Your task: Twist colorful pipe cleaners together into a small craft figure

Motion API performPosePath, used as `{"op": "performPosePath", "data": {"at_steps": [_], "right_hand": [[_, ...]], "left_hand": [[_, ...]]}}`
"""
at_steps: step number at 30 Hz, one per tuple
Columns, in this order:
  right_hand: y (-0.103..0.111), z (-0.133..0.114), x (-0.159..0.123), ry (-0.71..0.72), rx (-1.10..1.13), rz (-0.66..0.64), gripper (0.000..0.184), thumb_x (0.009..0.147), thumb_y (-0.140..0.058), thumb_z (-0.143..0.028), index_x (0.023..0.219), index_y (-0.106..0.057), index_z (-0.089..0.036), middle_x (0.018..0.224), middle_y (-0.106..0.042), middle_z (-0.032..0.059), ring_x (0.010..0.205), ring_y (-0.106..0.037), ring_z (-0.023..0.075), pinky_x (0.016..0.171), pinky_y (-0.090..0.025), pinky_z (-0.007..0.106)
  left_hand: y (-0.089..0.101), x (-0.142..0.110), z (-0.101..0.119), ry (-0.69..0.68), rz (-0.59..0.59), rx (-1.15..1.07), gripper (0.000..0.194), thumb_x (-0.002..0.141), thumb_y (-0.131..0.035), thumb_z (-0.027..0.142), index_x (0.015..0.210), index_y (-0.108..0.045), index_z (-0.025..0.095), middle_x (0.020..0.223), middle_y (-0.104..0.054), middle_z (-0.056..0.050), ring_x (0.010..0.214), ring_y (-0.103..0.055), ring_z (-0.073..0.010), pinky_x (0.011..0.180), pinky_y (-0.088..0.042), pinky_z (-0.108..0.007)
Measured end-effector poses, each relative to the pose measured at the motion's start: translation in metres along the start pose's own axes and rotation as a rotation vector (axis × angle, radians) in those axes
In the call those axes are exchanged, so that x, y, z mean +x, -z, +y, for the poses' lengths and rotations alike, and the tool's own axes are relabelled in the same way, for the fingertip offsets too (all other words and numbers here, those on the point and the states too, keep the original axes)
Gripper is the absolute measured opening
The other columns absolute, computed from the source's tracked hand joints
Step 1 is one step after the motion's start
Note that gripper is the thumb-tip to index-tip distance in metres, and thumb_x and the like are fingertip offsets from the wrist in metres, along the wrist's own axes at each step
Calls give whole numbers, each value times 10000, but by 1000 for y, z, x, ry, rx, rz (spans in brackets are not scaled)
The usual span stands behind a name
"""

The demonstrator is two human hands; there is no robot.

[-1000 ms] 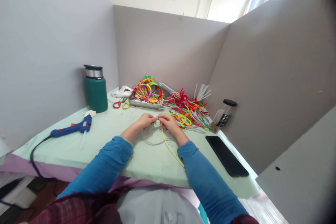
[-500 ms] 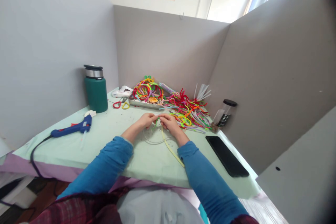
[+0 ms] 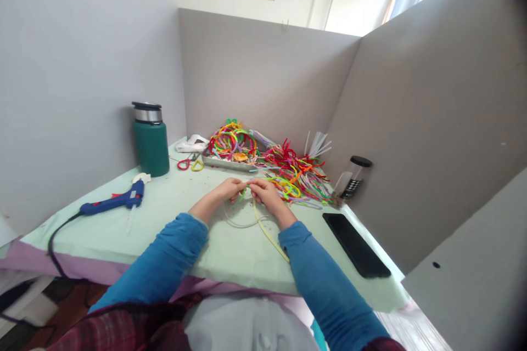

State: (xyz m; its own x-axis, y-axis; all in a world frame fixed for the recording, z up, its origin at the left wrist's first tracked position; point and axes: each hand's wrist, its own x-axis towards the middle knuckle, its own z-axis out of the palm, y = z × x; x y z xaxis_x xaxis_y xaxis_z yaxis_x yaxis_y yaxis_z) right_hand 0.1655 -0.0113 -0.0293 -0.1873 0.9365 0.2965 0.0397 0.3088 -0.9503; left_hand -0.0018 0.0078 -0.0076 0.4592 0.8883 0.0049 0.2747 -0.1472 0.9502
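My left hand (image 3: 228, 191) and my right hand (image 3: 264, 192) meet above the middle of the table, fingertips pinched close together. Between them is a small piece of green pipe cleaner (image 3: 244, 192), mostly covered by the fingers. A pale yellow pipe cleaner (image 3: 268, 236) runs from beneath my right hand down toward the right sleeve; whether it joins the green piece I cannot tell. Under the hands lies a thin whitish loop (image 3: 241, 225) on the cloth.
Behind the hands, a metal tray (image 3: 229, 163) and a heap of colourful pipe cleaners (image 3: 294, 167) spread out. A blue glue gun (image 3: 113, 201) and green bottle (image 3: 151, 145) stand left. Right are a black phone (image 3: 356, 245) and clear jar (image 3: 351, 182). Grey partitions (image 3: 263, 71) enclose the table.
The fingertips of both hands have shifted very slightly around the green pipe cleaner. Everything else stays where it was.
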Motion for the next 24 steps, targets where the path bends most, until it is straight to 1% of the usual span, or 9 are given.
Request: {"op": "performPosePath", "data": {"at_steps": [3, 6, 8, 10, 13, 18, 20, 24], "right_hand": [[0, 1, 1, 1, 15, 11, 236, 742, -615, -343, 905, -679, -185, 551, -498, -39, 406, -344, 70, 404, -232, 217], [0, 3, 2, -4, 34, 32, 238, 735, -619, -347, 904, -677, -191, 547, -497, -43, 400, -338, 68, 404, -222, 217], [0, 4, 3, -8, 42, 39, 242, 728, -624, -349, 902, -676, -189, 542, -494, -46, 401, -340, 68, 405, -221, 216], [0, 5, 4, -8, 45, 41, 249, 727, -624, -353, 905, -675, -186, 539, -492, -49, 400, -341, 68, 404, -223, 215], [1, 6, 4, -4, 47, 39, 255, 728, -622, -355, 908, -676, -183, 540, -496, -49, 397, -339, 65, 402, -226, 213], [1, 7, 5, -5, 57, 41, 259, 729, -621, -355, 908, -678, -177, 537, -496, -50, 394, -339, 61, 395, -222, 209], [1, 7, 5, -6, 59, 42, 265, 726, -623, -357, 913, -676, -176, 537, -495, -52, 394, -339, 60, 394, -225, 207], [2, 8, 6, -12, 52, 41, 279, 723, -628, -371, 915, -671, -174, 536, -493, -56, 398, -347, 62, 394, -233, 206]], "left_hand": [[-1, 2, 1, 7, 41, 23, 346, 768, -568, 489, 631, -455, 192, 381, -347, 68, 349, -320, -80, 395, -291, -230], [-1, 4, 1, -3, 83, 103, 277, 768, -555, 432, 662, -504, 180, 366, -356, 67, 343, -343, -92, 401, -291, -231], [0, 4, 1, -12, 91, 154, 224, 752, -558, 388, 694, -533, 173, 378, -368, 71, 344, -357, -96, 406, -289, -232], [0, 5, 0, -47, 102, 198, 187, 718, -579, 349, 725, -559, 163, 422, -407, 68, 361, -370, -92, 417, -295, -231], [1, 5, -3, -132, 138, 276, 189, 668, -609, 311, 761, -603, 147, 513, -490, 44, 426, -411, -92, 451, -316, -228], [4, 9, -7, -249, 243, 382, 225, 654, -613, 354, 715, -667, 144, 622, -597, 0, 593, -485, -122, 566, -367, -232], [5, 11, -7, -257, 261, 395, 257, 652, -612, 381, 716, -693, 145, 642, -623, -8, 636, -501, -136, 599, -375, -239], [5, 11, -7, -230, 285, 401, 288, 652, -617, 394, 745, -725, 144, 666, -660, -21, 668, -527, -153, 614, -377, -246]]}}
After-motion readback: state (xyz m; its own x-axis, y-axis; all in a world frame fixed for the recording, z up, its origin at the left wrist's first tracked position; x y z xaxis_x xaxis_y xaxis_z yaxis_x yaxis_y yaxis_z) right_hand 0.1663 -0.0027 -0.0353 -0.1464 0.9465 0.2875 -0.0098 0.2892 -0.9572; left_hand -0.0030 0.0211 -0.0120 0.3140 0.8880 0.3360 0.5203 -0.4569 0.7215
